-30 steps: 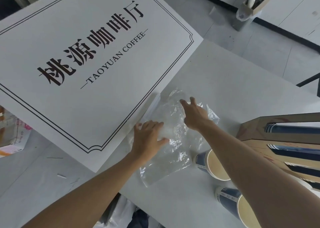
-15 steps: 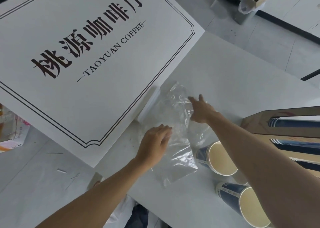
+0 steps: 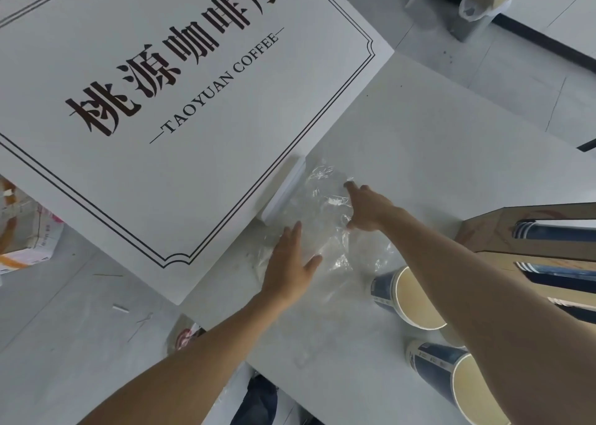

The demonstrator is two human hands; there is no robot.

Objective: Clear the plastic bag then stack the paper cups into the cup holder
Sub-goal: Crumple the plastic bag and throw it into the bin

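Observation:
A clear crumpled plastic bag (image 3: 332, 234) lies flat on the white table (image 3: 435, 141), beside the sign's edge. My left hand (image 3: 290, 266) rests flat on the bag's near left part with fingers straight. My right hand (image 3: 366, 208) presses the bag's far right part with outstretched fingers. Two blue paper cups lie on their sides to the right: one (image 3: 409, 299) just below my right forearm, another (image 3: 451, 376) nearer me. The brown cup holder (image 3: 490, 234) with slots showing stacked blue cups stands at the right edge.
A large white sign board (image 3: 161, 102) printed TAOYUAN COFFEE leans over the table's left side. A cardboard box (image 3: 29, 241) sits on the floor at left. A grey bin (image 3: 480, 8) stands on the floor at top right.
My left hand has opened from curled fingers to a flat palm on the bag. My right hand slid slightly along the bag's far side. The bag lies flatter.

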